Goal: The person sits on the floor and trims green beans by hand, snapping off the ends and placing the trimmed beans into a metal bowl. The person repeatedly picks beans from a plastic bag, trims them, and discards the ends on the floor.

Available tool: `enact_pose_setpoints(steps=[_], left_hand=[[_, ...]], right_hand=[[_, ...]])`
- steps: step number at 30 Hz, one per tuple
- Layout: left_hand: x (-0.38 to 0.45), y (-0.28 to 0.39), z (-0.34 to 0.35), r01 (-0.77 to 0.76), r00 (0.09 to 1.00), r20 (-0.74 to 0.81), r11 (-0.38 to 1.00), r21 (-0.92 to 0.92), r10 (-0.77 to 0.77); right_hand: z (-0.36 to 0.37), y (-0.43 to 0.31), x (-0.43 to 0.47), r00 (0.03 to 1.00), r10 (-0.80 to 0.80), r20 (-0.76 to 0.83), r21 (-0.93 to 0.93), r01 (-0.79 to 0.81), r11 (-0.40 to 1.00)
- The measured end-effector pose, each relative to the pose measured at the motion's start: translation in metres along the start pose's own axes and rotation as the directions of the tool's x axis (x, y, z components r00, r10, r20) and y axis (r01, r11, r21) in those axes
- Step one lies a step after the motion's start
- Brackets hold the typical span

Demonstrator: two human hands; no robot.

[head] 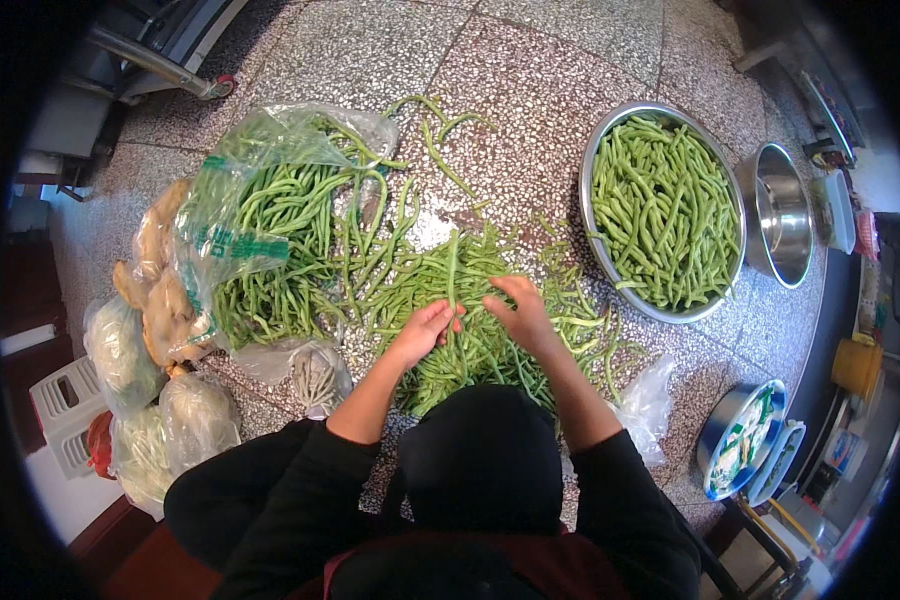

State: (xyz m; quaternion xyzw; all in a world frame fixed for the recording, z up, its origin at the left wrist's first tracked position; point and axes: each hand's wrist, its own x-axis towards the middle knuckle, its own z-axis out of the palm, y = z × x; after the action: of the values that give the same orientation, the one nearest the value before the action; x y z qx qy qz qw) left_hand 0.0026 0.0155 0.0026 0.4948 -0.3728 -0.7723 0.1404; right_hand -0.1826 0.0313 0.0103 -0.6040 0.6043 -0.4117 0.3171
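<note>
My left hand (426,330) pinches one long green bean (452,270), which points away from me over a loose heap of beans (405,300) on the floor. To its right, my right hand (523,313) hangs above the heap with its thumb and fingers apart and nothing between them. Left of the heap, a clear plastic bag (240,217) with green print lies open, whole long beans (300,202) spilling from it. At the right stands a steel basin (589,217) filled with shorter bean pieces (664,217).
A second steel bowl (784,214) stands beyond the basin. Bagged vegetables (124,352) and a white plastic crate (67,412) are at the left. A crumpled clear bag (645,409) lies right of my knee, near a blue-rimmed basin (709,450). A wheeled metal frame (157,64) is far left.
</note>
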Motion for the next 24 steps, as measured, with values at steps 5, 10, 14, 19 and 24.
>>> enact_pose_setpoints(steps=[5,10,14,19,24], left_hand=[[-0.009,-0.015,0.001,-0.142,0.985,0.139,0.945,0.294,0.104],[-0.013,-0.02,-0.015,-0.138,0.985,0.144,0.927,0.35,0.093],[-0.02,-0.009,-0.019,-0.072,0.986,0.166,0.941,0.331,0.017],[-0.026,0.009,-0.009,-0.029,0.992,0.126,0.986,0.166,0.008],[-0.026,0.011,-0.008,0.004,0.999,0.05,0.986,0.168,-0.012]], right_hand=[[0.014,0.05,0.038,0.7,0.554,0.451,0.482,-0.713,0.51],[0.01,0.038,0.046,0.645,0.508,0.571,0.505,-0.764,0.402],[0.008,0.028,0.047,0.757,0.481,0.443,0.444,-0.651,0.615],[0.003,0.05,0.051,0.981,-0.129,-0.143,-0.378,0.066,0.923],[-0.013,0.056,0.029,0.96,-0.257,-0.108,-0.509,0.168,0.844]])
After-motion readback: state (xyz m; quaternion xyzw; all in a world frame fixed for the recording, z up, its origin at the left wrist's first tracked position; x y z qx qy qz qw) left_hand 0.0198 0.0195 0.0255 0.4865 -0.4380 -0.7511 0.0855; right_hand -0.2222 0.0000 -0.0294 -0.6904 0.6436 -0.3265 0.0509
